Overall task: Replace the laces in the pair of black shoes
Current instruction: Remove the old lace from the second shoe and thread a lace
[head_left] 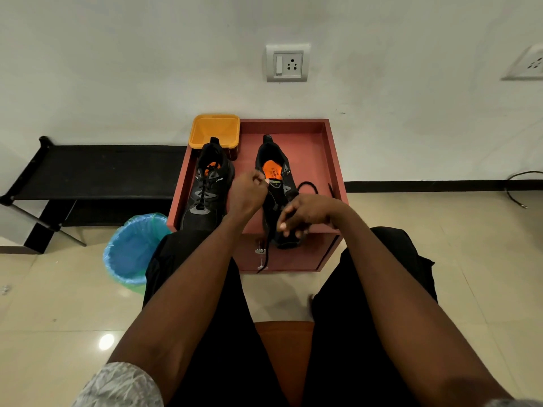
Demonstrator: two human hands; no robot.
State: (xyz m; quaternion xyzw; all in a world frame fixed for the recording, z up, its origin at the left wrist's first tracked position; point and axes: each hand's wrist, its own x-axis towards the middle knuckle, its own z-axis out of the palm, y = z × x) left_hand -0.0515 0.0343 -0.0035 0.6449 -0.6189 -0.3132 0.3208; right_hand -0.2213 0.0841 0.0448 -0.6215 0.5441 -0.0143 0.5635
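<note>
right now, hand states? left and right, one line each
Left hand: fingers pinch near the right shoe's tongue, probably on the black lace.
Right hand: fingers curled over the shoe's toe end; whether it grips lace cannot be told.

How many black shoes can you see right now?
2, both on the red cabinet: the laced shoe at left beside the yellow tub, the other shoe under both hands.

On a red-brown cabinet top stand two black shoes, the left shoe laced beside a yellow tub, while the left hand pinches the right shoe at its tongue and the right hand grips its black lace.
</note>
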